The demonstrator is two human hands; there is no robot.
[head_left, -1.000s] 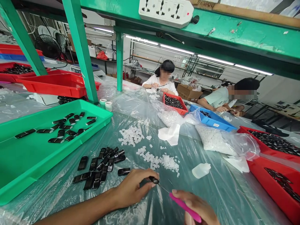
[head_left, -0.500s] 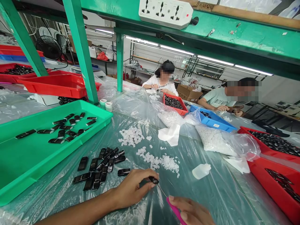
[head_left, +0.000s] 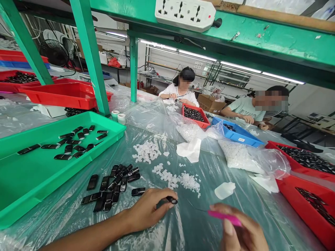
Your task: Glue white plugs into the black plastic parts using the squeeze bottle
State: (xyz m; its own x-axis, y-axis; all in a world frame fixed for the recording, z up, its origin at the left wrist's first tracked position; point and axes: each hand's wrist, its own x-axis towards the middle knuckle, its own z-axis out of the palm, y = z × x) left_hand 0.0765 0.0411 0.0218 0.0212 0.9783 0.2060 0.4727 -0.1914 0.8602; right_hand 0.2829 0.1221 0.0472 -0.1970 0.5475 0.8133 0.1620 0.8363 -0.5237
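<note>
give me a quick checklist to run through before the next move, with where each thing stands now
1. Black part gripped: ok, pinched between the left hand's thumb and fingers.
2. Pink tool in hand: ok, the right hand holds its handle.
3. Pink tool apart from black part: ok, a gap shows between them.
4. Pink tool's tip carrying anything: cannot tell, too fine to see.
5. Bottle upright: not ok, it lies on its side.
</note>
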